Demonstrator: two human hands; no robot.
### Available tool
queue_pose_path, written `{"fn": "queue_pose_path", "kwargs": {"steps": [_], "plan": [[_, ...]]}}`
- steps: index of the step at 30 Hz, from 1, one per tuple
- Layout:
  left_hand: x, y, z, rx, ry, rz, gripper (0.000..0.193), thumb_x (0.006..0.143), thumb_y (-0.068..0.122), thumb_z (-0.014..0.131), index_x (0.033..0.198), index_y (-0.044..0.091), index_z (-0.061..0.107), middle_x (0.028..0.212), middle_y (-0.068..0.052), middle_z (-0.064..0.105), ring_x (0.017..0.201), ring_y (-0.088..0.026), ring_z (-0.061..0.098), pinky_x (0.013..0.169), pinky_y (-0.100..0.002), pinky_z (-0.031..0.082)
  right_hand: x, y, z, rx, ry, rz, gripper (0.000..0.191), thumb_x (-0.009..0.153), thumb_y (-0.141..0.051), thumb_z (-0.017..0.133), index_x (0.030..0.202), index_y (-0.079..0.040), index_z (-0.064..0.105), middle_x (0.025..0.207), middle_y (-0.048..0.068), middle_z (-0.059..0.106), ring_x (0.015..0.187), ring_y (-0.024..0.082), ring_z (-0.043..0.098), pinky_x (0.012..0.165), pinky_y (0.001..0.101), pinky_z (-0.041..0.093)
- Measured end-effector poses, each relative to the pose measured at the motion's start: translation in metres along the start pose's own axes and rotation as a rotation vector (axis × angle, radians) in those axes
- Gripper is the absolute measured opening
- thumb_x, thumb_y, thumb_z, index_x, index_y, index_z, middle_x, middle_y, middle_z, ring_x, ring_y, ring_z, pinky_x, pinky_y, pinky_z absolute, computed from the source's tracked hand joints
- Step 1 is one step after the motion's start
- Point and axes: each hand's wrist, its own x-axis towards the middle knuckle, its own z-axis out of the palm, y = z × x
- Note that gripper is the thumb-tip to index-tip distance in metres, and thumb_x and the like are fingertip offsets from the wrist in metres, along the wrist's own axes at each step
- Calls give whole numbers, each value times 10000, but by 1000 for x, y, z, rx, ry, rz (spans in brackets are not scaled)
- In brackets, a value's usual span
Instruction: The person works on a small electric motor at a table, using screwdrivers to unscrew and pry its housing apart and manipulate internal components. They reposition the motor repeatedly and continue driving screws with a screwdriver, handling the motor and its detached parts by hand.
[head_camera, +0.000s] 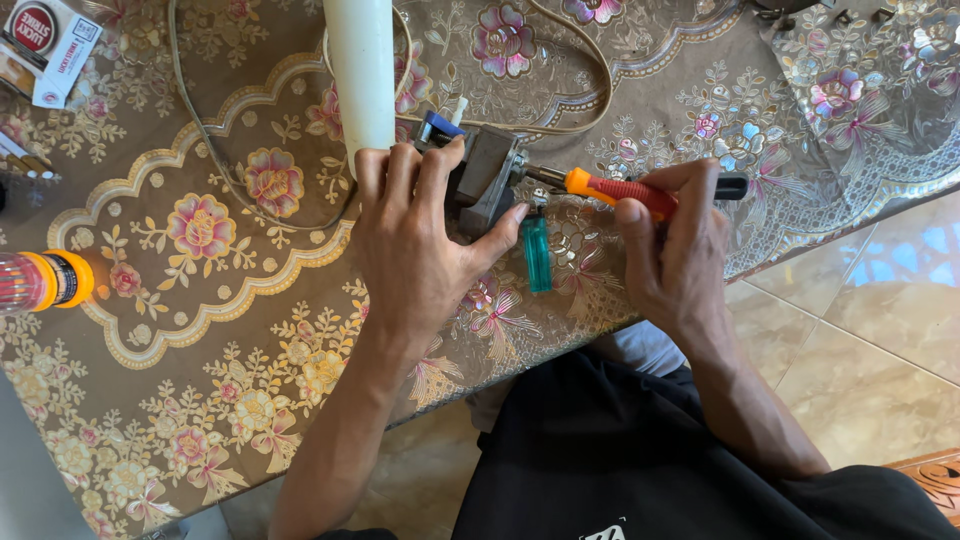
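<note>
Floral tablecloth (200, 330) | left hand (415, 250) grips one grey device (485, 180) | right hand (675, 250) clamps one screwdriver (630, 190)

The desk (180, 330) is wearing a glossy, plastic-looking cover, brown with printed flowers, catching the light. The small grey block (487, 180) under the left hand (415, 250) is looking like matt metal. The screwdriver (630, 192) in the right hand (675, 260) is showing a smooth orange-and-red plastic handle and a shiny metal shaft — beside it a translucent green plastic piece (537, 255) is gleaming. The floor tiles (870, 330) are shining — polished.
</note>
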Motion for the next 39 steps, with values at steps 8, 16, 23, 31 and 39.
{"fn": "queue_pose_path", "kwargs": {"steps": [8,16,23,31,39], "plan": [[2,0,0,2,13,6,624,773,441,919,1178,56,642,1030,-86,552,1036,-310,518,861,-447,503,8,1,-1,-100,-43,82,271,1084,-259,598,1054,-1,522,747,157,606,710,363,659,672,446,478],[3,2,-1,-7,6,-9,622,772,436,906,1184,53,640,1026,-92,557,1037,-315,526,877,-455,503,4,-2,0,95,-17,-3,351,1073,-161,571,1278,21,351,952,225,624,790,313,641,775,424,486],[3,0,0,-14,2,-3,644,773,436,906,1204,40,638,1032,-97,560,1041,-312,526,896,-456,501,4,-3,0,16,5,32,287,1078,-205,584,1164,30,444,830,170,640,656,301,635,632,418,472],[3,1,0,-24,6,-10,632,771,426,908,1194,41,639,1031,-100,559,1043,-316,528,891,-453,500,11,-4,-2,-97,-90,145,234,1069,-237,584,1018,-20,516,692,165,615,660,342,654,670,451,467],[3,1,-1,-21,-7,-16,631,774,430,905,1195,43,639,1035,-102,564,1032,-317,528,880,-454,497,5,-3,-1,134,-32,-15,311,1076,-160,557,1246,13,363,1015,201,615,791,321,631,761,413,487]]}}
